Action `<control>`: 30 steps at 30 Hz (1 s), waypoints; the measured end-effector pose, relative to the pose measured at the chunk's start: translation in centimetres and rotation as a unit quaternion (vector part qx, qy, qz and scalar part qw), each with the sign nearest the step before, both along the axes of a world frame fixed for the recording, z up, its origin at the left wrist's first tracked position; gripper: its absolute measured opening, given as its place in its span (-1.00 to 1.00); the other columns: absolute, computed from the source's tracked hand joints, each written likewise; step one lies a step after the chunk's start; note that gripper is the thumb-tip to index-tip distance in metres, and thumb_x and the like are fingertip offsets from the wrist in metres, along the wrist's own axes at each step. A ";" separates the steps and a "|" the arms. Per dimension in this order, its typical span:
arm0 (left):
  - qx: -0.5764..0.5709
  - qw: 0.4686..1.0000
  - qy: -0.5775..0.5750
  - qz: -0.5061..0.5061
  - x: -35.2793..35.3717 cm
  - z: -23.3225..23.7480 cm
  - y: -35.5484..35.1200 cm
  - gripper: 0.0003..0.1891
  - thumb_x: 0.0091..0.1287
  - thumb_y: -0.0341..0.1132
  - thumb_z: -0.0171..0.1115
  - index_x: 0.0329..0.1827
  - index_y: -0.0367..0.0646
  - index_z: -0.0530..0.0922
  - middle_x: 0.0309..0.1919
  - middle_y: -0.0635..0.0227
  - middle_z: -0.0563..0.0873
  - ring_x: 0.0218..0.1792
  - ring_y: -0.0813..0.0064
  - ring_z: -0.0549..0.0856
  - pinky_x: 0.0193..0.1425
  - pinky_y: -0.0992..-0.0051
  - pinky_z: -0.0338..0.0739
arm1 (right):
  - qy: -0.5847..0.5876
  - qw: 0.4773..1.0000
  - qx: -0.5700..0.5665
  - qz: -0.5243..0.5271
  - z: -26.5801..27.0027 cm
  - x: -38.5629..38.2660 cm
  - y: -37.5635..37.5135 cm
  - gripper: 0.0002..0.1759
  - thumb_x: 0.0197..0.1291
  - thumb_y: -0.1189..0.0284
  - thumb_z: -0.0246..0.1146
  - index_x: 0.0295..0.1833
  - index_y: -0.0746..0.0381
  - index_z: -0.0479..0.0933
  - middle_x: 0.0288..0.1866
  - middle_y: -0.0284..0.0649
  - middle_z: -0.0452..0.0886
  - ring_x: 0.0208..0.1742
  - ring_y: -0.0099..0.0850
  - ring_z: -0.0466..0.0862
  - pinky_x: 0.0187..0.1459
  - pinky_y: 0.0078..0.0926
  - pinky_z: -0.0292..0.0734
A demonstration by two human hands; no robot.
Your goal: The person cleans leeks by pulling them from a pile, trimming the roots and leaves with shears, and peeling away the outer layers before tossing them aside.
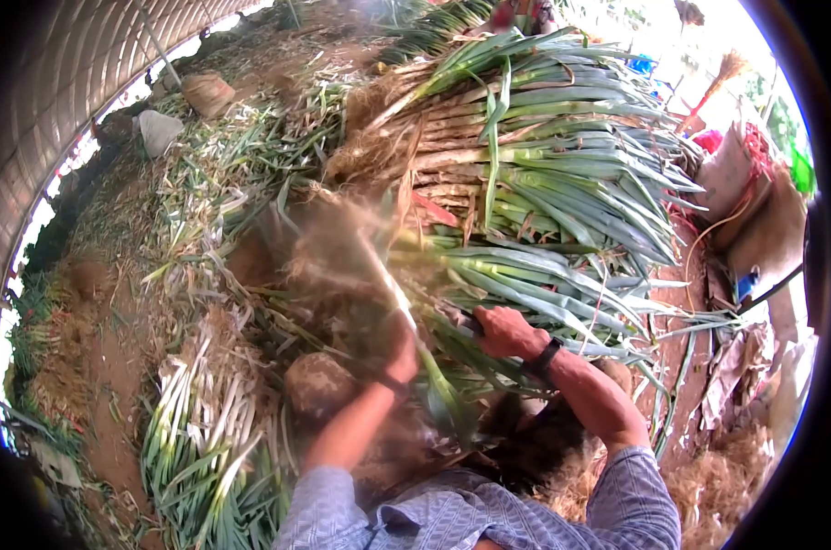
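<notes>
My left hand (399,350), smeared by motion, is closed around a long leek (393,289). Its root end points up and left in a brown blur, and its green leaves hang down past my wrist. To the right, my right hand (507,332) makes a fist around the dark handle of what looks like a knife (470,324); the blade is hard to make out. Just beyond that hand lie loose leeks (535,280) with leaves to the right. Behind them is a large pile of leeks (525,147), roots facing left.
A bunch of pale-stemmed leeks (209,431) lies at the lower left. Leaf scraps (223,197) cover the ground on the left. Sacks (736,174) stand at the right, above a heap of dry roots (722,481). A curved wall (49,101) borders the left side.
</notes>
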State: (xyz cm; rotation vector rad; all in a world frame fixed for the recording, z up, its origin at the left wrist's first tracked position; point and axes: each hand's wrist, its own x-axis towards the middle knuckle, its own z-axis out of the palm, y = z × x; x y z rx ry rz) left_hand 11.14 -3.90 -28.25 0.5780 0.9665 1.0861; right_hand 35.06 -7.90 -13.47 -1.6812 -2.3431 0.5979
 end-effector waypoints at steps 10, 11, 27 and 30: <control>-0.036 0.998 0.055 -0.011 0.3 4.0 -3.0 -0.46 0.56 0.27 -0.12 -0.04 -0.08 0.44 -0.37 0.31 0.56 -0.34 0.32 0.63 -0.23 0.23 0.65 | 0.004 1.000 -0.022 -0.009 -0.1 -2.5 2.7 -0.72 0.10 0.31 0.26 -0.14 0.27 0.54 -0.37 0.10 0.66 -0.27 0.17 0.66 -0.22 0.12 0.54; -0.044 0.998 0.039 -0.004 0.5 4.1 -3.3 -0.46 0.57 0.26 -0.12 -0.04 -0.10 0.44 -0.37 0.30 0.57 -0.35 0.31 0.62 -0.24 0.21 0.65 | 0.009 1.000 -0.016 -0.005 -0.6 -2.7 3.2 -0.72 0.10 0.32 0.26 -0.14 0.27 0.54 -0.36 0.10 0.67 -0.26 0.17 0.67 -0.21 0.13 0.54; -0.056 0.996 -0.059 -0.025 -0.1 3.4 -3.4 -0.48 0.60 0.24 -0.22 -0.09 -0.07 0.41 -0.42 0.32 0.54 -0.41 0.32 0.58 -0.28 0.21 0.59 | 0.064 0.996 -0.049 -0.023 3.5 -6.8 6.4 -0.65 0.08 0.30 0.26 -0.02 0.21 0.59 -0.23 0.07 0.71 -0.12 0.13 0.68 -0.12 0.10 0.54; -0.066 0.994 -0.078 -0.029 -0.3 3.5 -2.8 -0.45 0.58 0.28 -0.23 -0.13 -0.05 0.45 -0.43 0.33 0.53 -0.42 0.32 0.56 -0.31 0.24 0.55 | 0.047 0.998 -0.032 0.005 3.4 -6.1 5.8 -0.67 0.11 0.29 0.26 -0.03 0.22 0.58 -0.26 0.07 0.70 -0.14 0.13 0.68 -0.14 0.11 0.54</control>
